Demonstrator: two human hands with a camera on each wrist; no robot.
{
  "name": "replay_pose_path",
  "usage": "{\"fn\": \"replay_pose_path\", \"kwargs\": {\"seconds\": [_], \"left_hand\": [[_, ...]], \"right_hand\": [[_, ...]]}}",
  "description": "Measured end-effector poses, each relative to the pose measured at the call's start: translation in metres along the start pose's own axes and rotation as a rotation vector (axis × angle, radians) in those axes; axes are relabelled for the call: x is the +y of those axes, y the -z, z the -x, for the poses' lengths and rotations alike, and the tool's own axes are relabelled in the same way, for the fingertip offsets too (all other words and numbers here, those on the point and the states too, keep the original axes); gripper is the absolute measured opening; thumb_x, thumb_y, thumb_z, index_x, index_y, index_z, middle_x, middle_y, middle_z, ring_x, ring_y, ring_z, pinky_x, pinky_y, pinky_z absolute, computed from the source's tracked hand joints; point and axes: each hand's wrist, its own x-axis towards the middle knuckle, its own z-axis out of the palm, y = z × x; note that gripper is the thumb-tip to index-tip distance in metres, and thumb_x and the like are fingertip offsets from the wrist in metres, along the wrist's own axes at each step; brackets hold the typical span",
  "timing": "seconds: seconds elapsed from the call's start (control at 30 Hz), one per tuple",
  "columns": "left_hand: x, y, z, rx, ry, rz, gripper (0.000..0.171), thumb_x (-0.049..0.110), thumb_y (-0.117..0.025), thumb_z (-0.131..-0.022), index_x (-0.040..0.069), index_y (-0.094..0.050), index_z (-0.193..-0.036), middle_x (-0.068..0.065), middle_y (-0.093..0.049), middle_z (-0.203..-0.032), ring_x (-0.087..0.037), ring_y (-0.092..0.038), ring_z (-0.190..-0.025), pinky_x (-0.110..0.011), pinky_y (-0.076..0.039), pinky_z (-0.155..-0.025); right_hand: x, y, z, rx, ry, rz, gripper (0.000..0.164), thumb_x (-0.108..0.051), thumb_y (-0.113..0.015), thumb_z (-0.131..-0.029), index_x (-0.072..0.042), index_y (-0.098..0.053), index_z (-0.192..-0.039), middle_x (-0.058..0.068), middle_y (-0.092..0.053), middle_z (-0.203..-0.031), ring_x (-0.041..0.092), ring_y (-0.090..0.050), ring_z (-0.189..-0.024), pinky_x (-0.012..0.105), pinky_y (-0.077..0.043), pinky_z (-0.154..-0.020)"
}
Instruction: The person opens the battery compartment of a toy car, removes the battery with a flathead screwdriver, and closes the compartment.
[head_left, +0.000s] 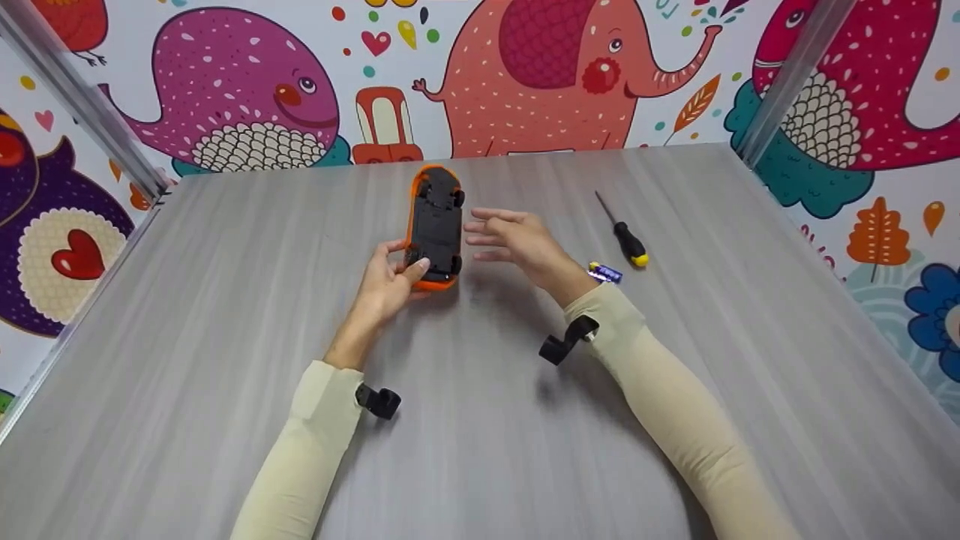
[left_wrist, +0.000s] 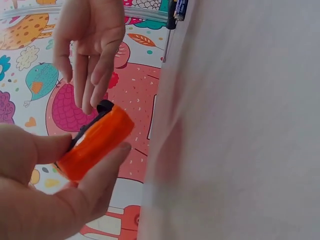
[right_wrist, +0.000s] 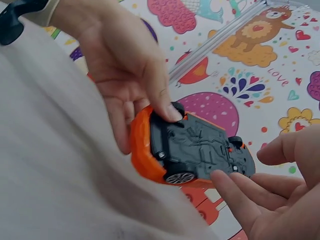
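My left hand (head_left: 386, 289) grips an orange toy car (head_left: 437, 225) by its near end, thumb on the black underside and fingers beneath the orange body. The underside faces up toward my head, and a wheel shows in the right wrist view on the toy car (right_wrist: 192, 147). Just to the right of the car is my right hand (head_left: 521, 244), its fingers spread and pointing at the car's side, holding nothing. In the left wrist view the right hand (left_wrist: 95, 45) hangs beyond the car's far end with its palm in sight.
On the table (head_left: 225, 360), right of my right hand, lies a screwdriver (head_left: 628, 241) with a black and yellow handle. Batteries (head_left: 605, 273) lie close by my right wrist. A wall with printed animals (head_left: 540, 90) stands behind the table, and metal posts rise at both back corners.
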Motion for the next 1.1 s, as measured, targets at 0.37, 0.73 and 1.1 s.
{"fn": "replay_pose_path", "kwargs": {"seconds": [0.37, 0.73, 1.1], "left_hand": [[0.005, -0.012, 0.009, 0.058, -0.144, -0.224, 0.058, 0.015, -0.059, -0.101, 0.006, -0.029, -0.15, -0.028, -0.059, -0.128, -0.037, -0.064, -0.112, -0.043, -0.059, -0.092], [0.004, -0.019, 0.011, 0.055, -0.279, -0.308, 0.057, 0.019, -0.063, -0.099, 0.012, -0.033, -0.147, -0.02, -0.062, -0.114, -0.029, -0.066, -0.096, -0.036, -0.057, -0.085], [-0.004, -0.019, 0.009, -0.018, -0.294, -0.303, 0.062, 0.017, -0.069, -0.095, 0.017, -0.03, -0.143, -0.021, -0.048, -0.138, -0.036, -0.063, -0.111, -0.047, -0.056, -0.099]], "right_hand": [[-0.011, -0.005, 0.008, -0.002, 0.031, -0.002, 0.048, -0.018, -0.057, -0.102, -0.012, -0.049, -0.148, 0.013, -0.055, -0.146, 0.029, -0.056, -0.132, 0.043, -0.054, -0.105], [-0.012, -0.018, 0.013, 0.009, 0.063, 0.004, 0.064, -0.024, -0.066, -0.096, -0.024, -0.039, -0.155, 0.006, -0.038, -0.159, 0.028, -0.047, -0.14, 0.058, -0.047, -0.11], [0.0, -0.026, 0.007, 0.041, 0.116, -0.151, 0.066, -0.022, -0.065, -0.097, -0.025, -0.036, -0.156, 0.009, -0.038, -0.153, 0.031, -0.049, -0.135, 0.056, -0.057, -0.096]]}}
